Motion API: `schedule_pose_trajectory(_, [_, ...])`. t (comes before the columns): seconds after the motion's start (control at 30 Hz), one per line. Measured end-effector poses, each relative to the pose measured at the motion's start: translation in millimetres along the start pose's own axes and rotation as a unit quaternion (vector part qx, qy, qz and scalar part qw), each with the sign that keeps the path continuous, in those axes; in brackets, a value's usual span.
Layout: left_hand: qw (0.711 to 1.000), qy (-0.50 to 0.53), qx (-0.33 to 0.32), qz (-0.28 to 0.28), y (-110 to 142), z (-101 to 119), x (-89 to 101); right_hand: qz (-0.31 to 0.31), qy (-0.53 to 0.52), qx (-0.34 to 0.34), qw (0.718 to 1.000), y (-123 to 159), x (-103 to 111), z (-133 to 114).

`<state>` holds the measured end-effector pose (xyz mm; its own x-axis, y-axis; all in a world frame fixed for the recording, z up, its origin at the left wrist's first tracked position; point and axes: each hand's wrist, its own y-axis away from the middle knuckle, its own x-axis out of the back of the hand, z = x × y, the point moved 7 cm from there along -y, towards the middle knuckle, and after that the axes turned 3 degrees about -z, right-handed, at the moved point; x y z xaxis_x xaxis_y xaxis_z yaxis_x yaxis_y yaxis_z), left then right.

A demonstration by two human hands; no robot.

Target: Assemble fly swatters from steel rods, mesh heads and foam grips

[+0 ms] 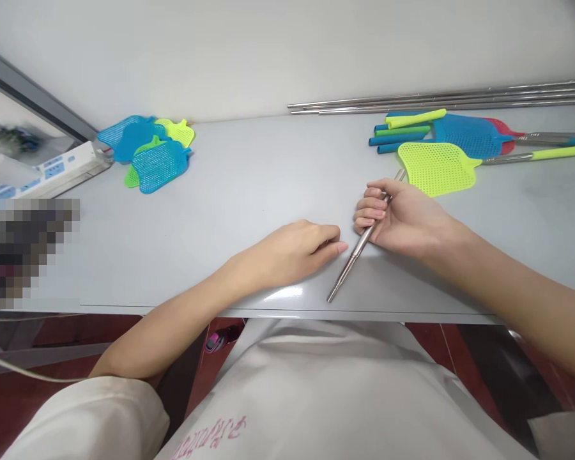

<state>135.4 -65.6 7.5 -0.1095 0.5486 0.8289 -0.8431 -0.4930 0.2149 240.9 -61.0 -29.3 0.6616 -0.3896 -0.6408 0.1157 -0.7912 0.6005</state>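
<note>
My right hand is wrapped round a shiny metal telescopic rod, which slants down toward the table's front edge with its narrower stepped end low. The rod's upper end pokes out above my thumb. Close to the rod's left side, my left hand rests on the table, fingers curled in and thumb lying along them; nothing shows in it. Just beyond my right hand lies a yellow fly swatter with a metal shaft and yellow grip. Behind it are a blue swatter head and a partly hidden red one.
Several blue, green and yellow tubes lie beside the swatters. Long metal rods run along the wall. Loose blue, green and yellow swatter heads lie at the back left, near a white power strip. The grey table ends before my body.
</note>
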Motion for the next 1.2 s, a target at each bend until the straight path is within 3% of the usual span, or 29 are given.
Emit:
schedule_pose_trajectory(0.4, [1.0, 0.029, 0.012, -0.005, 2, -1, -0.6, 0.007, -0.045, 0.065, 0.997, -4, 2, -7])
schedule_pose_trajectory(0.83, [1.0, -0.004, 0.005, 0.003, 2, 2, 0.8, 0.004, -0.068, 0.085, 0.994, -7, 3, -9])
schedule_pose_trajectory(1.2, [1.0, -0.024, 0.014, -0.004, 3, 1, -0.1, 0.038, -0.103, 0.148, 0.983, -15, 17, -39])
